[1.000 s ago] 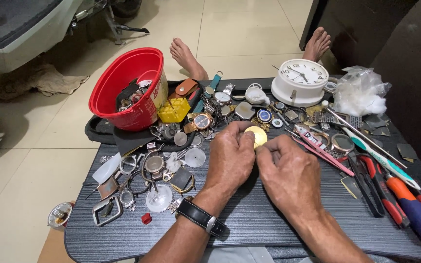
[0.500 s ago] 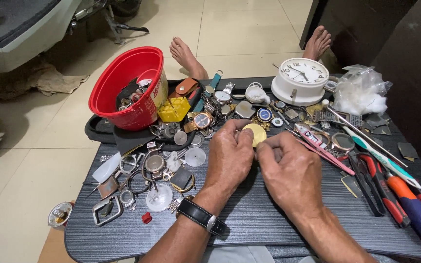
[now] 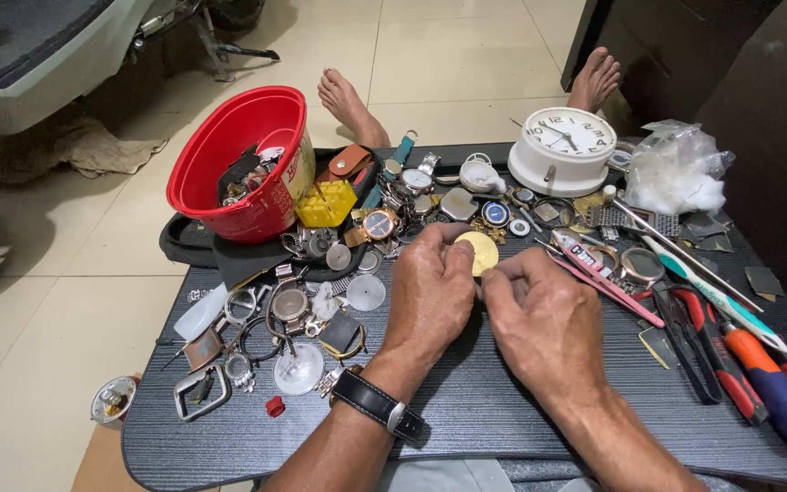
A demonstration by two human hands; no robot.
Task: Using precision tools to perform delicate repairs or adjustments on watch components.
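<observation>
Taking the gold disc (image 3: 477, 252) as my mark and working from left to right: far to its left the red tub (image 3: 240, 164) sits tipped on the dark tray, full of odd parts, and between the tub and the disc lies the yellow block (image 3: 326, 202) with a scatter of watch cases and loose crystals in front of it; my left hand (image 3: 430, 296), with the black-strapped watch (image 3: 377, 407) on its wrist, comes up just left of the disc, fingers curled and pressed onto its left edge so that the disc is pinched there and held up off the grey table (image 3: 466, 401); the disc stands tilted, its flat face turned toward me, and being round it has no long axis to speak of; just right of it my right hand (image 3: 539, 319) is closed, thumb and forefinger pressed together at the disc's lower right rim; whether they pinch a small tool or the rim itself I cannot tell, since the knuckles hide it; so the disc lies forward of both hands, between the fingertips, touching the left and at least very near the right; further right of the disc lie the pink-handled tools (image 3: 603, 278), then the white clock (image 3: 563, 150) behind them, and last the orange-handled screwdriver (image 3: 767, 383) well apart at the table's right edge.
</observation>
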